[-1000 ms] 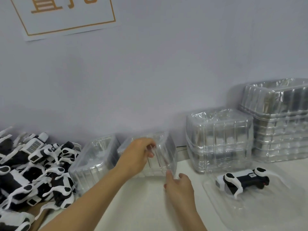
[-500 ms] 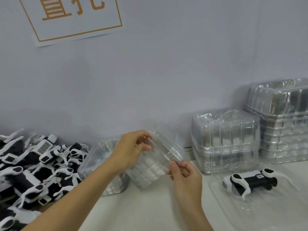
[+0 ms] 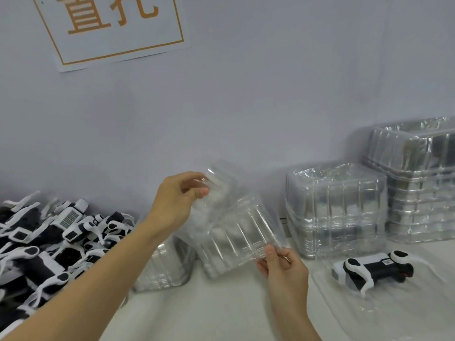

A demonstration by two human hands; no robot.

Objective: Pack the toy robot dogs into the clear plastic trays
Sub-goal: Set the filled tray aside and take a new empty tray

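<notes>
A pale work surface runs along a grey-lilac wall hung with a white sign lettered in orange. At centre, a ribbed clear plastic tray is held tilted above the surface: the left hand pinches its upper far corner between thumb and fingers, while the right hand pinches its lower near edge.

Just left of the held tray, a second clear plastic tray sits on the surface, partly behind the left forearm. Farther left lies a heap of black-and-white toy robot dogs awaiting packing. To the right of the held tray stand a wrapped stack of clear trays and, beyond it, a taller wrapped stack. Right of and nearer than the held tray, a single black-and-white toy robot dog rests on its side in a shallow clear plastic sheet tray.

The thin moulded tray looks very light, flexible and slick, likely to buckle if squeezed mid-wall; rims and corners appear the soundest places to hold. The toy dogs look rigid, best taken by the body rather than the slender white legs.
</notes>
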